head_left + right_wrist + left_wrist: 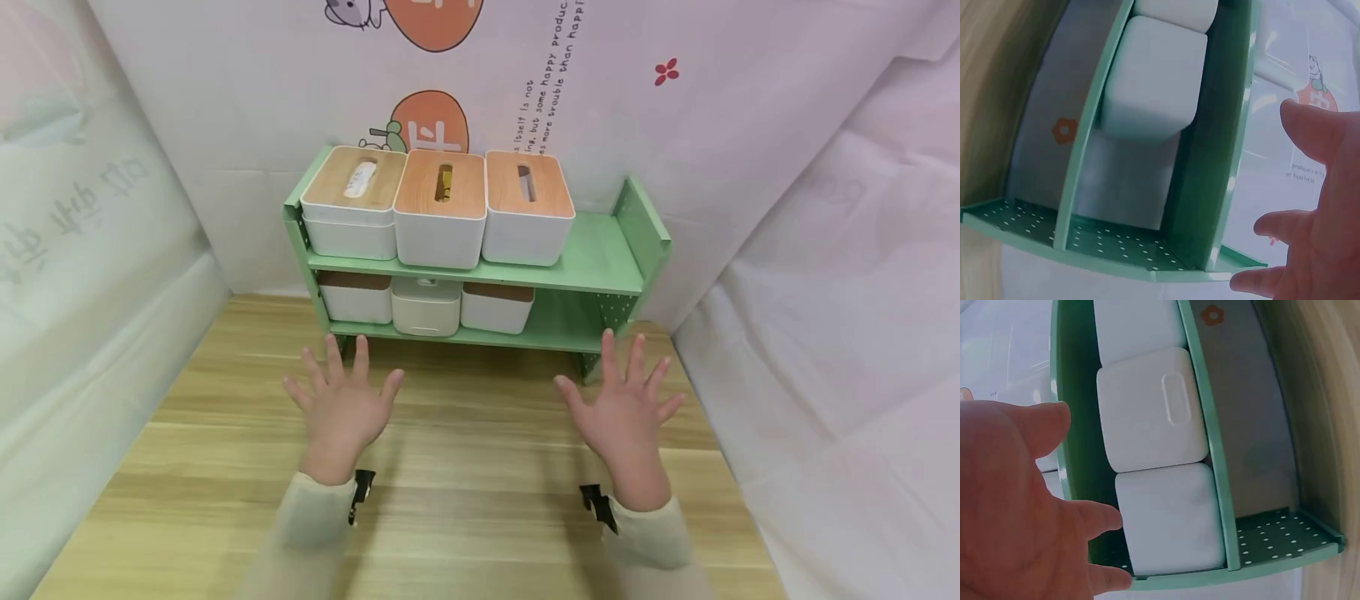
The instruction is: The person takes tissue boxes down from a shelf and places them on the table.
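1. So we've got a green shelf (pixel 596 246) on the wooden table (pixel 465 500), straight ahead of both hands.
2. Up top, toward our left: three wood-lidded boxes (pixel 438 242) side by side, beyond the left hand (pixel 341 412).
3. Three lower boxes (pixel 426 312) line the tier underneath, nearer that hand.
4. Our right hand (pixel 622 412) hangs in front of the shelf's right end.
5. Both hands are spread wide, fingers fanned toward the shelf, thumbs pointing inward.
6. Forearms reach forward, well apart, in pale sleeves (pixel 311 517); can't tell if any fingertip touches the shelf.
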### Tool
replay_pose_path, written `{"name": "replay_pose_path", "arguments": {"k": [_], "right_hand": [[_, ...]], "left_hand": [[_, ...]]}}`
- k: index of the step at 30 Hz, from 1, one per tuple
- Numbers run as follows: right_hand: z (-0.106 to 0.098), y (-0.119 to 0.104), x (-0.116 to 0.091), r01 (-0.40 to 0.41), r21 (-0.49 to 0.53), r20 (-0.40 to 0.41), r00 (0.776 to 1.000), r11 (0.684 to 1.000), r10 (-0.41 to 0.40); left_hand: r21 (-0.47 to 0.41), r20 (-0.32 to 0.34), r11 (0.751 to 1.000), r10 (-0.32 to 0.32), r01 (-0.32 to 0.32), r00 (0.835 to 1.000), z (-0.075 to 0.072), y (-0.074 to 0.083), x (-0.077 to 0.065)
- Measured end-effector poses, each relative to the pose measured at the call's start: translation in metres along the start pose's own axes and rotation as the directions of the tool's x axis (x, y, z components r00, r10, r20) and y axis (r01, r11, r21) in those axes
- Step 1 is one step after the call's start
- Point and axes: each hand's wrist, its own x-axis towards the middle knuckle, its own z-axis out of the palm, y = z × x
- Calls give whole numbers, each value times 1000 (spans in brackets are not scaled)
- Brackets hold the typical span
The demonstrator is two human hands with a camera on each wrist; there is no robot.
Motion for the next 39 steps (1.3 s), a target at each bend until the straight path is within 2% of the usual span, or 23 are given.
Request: {"name": "replay_pose_path", "arguments": {"k": [3,6,8,10,12,13,14,15,17,20,22,24,26,28,30,32,34,36,39], "right_hand": [[-3,4,4,15,11,-34,999,1000,-15],[-5,10,13,67,49,-132,989,997,-60],[-7,15,21,123,94,-216,971,988,-101],[-9,20,32,181,161,-291,948,970,-128],[-14,26,43,242,241,-342,928,940,-151],[-18,28,48,259,285,-350,924,923,-151],[-22,30,54,279,324,-365,918,904,-152],[-26,32,60,294,363,-381,913,884,-147],[-33,35,74,302,433,-392,912,849,-125],[-42,40,94,275,524,-383,922,806,-66],[-45,42,106,230,600,-328,944,766,-27],[-47,44,115,169,659,-254,967,733,5],[-48,46,123,110,697,-176,984,709,20],[-48,46,128,62,725,-116,993,686,32],[-50,46,132,38,745,-85,996,666,39],[-51,45,135,22,778,-70,996,627,51],[-51,43,138,0,808,-56,996,589,76],[-52,42,139,-33,812,-36,994,583,106],[-53,42,138,-93,799,4,989,595,150]], "left_hand": [[-24,-36,1000,17,-18,999,-6,-2,5],[-66,-144,997,41,-51,989,-13,-6,14],[-111,-242,990,61,-90,968,-18,-9,23],[-172,-330,974,81,-144,940,-25,-14,33],[-252,-400,945,93,-207,912,-33,-18,46],[-300,-426,923,95,-239,900,-38,-20,53],[-351,-446,897,92,-268,890,-43,-22,61],[-404,-451,870,80,-283,889,-49,-25,69],[-527,-440,797,41,-295,897,-61,-30,86],[-690,-377,674,-21,-265,926,-77,-37,109],[-758,-316,613,-49,-222,947,-85,-43,121],[-809,-232,567,-65,-156,970,-91,-47,129],[-844,-146,528,-57,-94,988,-96,-49,135],[-884,-59,466,-34,-37,998,-100,-50,139],[-919,5,393,-3,6,1000,-103,-50,142],[-939,39,341,16,31,999,-105,-49,144],[-945,60,322,16,52,998,-106,-49,146],[-946,68,320,7,62,998,-106,-49,146],[-950,67,306,4,63,998,-105,-50,145]]}}
